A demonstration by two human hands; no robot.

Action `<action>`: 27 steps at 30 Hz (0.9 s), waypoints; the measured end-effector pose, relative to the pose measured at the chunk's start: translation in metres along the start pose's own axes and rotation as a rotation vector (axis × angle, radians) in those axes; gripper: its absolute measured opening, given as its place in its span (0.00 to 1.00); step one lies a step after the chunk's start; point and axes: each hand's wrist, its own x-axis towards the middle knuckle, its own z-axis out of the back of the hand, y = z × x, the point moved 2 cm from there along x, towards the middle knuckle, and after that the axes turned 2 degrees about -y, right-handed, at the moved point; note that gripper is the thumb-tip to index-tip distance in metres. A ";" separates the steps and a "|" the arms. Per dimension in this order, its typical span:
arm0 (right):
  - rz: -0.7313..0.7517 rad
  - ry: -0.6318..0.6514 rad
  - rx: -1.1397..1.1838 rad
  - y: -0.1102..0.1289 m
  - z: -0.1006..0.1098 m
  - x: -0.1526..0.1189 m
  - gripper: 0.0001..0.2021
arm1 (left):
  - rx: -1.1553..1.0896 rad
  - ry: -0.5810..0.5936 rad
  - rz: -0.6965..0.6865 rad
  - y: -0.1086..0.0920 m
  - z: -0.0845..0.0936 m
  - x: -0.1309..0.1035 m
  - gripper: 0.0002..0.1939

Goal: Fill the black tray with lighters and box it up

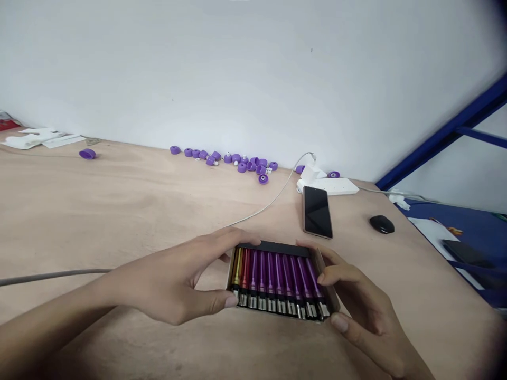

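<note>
A shallow box [273, 246] holds a row of lighters [279, 279] lying side by side, their metal tops toward me. Most of the lighters are purple; at the left end sit a yellow one [237, 266] and a red one [246, 266]. My left hand [174, 279] grips the box's left end, thumb at the near corner and fingers over the far edge. At the right end my right hand [364, 306] is closed around the box wall, with a fingertip by the last purple lighter. The box's underside is hidden.
Several purple caps [241, 167] lie along the wall, and a lone purple cap [87, 153] is at left. A phone [317, 211] rests before a white power strip [336, 186] with a cable [273, 202]. A black mouse [382, 224] is near the right table edge. White papers [39, 138] lie far left.
</note>
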 end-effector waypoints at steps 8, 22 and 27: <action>-0.032 -0.046 0.033 0.001 -0.003 0.000 0.10 | 0.129 -0.031 -0.059 -0.009 -0.008 -0.003 0.38; -0.215 -0.233 0.218 0.002 -0.037 0.000 0.23 | -0.233 -0.197 0.153 0.004 -0.031 -0.001 0.37; -0.177 -0.382 0.156 -0.002 -0.054 -0.005 0.23 | -0.430 -0.398 0.202 0.026 -0.059 -0.010 0.39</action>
